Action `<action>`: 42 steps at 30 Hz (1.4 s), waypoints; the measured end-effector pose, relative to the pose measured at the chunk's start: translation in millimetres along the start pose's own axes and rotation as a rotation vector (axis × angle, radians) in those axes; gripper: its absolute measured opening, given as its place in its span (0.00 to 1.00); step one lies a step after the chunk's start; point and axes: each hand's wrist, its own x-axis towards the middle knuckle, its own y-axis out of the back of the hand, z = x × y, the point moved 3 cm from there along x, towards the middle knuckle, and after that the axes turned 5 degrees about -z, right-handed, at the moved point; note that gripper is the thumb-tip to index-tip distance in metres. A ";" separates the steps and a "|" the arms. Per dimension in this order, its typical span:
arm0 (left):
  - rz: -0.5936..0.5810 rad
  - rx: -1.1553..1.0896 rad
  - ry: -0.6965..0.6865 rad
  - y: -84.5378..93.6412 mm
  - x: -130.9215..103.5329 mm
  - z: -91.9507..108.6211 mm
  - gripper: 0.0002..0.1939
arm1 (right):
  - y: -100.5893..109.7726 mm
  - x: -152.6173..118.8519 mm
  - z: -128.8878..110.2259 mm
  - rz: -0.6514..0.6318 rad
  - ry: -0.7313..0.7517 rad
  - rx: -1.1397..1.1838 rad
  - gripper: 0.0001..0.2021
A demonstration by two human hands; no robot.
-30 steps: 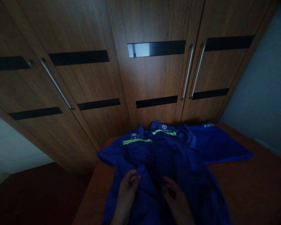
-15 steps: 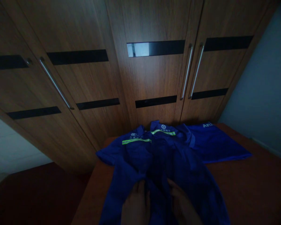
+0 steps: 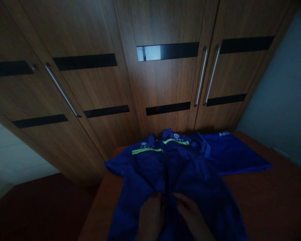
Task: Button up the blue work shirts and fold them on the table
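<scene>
A dark blue short-sleeved shirt (image 3: 145, 170) with yellow-green reflective strips and white logos lies front up, its collar toward the wardrobe. Low in the picture, my left hand (image 3: 152, 211) is closed on the left front edge of the shirt. Close to its right, my right hand (image 3: 189, 211) has its fingers bent on the other front edge, thumb and fingertips pinching the cloth. The two front edges lie near each other between my hands. Dim light hides the fingertips in part.
A brighter blue folded cloth (image 3: 235, 154) with white letters lies at the right, partly under the shirt. Both rest on a reddish-brown table (image 3: 273, 197). Behind stands a wooden wardrobe (image 3: 163, 80) with metal handles. A pale wall rises at the right.
My hands have moved slightly right and closer together. The shirt's front edges have come nearer each other, narrowing the dark gap between them. The view has shifted a little.
</scene>
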 end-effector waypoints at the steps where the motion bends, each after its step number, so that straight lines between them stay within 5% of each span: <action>1: 0.005 -0.023 -0.008 2.5 0.8 -0.2 0.12 | 0.5 -0.4 0.7 0.019 0.006 -0.048 0.21; 10: 0.114 -0.257 -0.035 27.3 11.4 10.0 0.10 | -18.5 5.4 9.6 -0.050 0.063 -0.398 0.22; 17: 0.175 -0.558 0.033 9.9 9.5 9.0 0.08 | -34.7 1.3 9.4 -0.110 0.066 -0.510 0.26; 24: 0.176 -1.033 0.039 -4.4 -0.1 -0.5 0.11 | -35.8 2.8 9.9 0.009 0.135 -0.558 0.16; 32: 0.227 -0.949 -0.023 -7.0 -10.6 -16.8 0.14 | -10.6 13.6 8.0 0.226 0.078 -0.281 0.13; 42: 0.153 -0.969 -0.098 1.5 -6.9 5.8 0.07 | 2.2 5.7 3.8 0.126 -0.124 0.149 0.20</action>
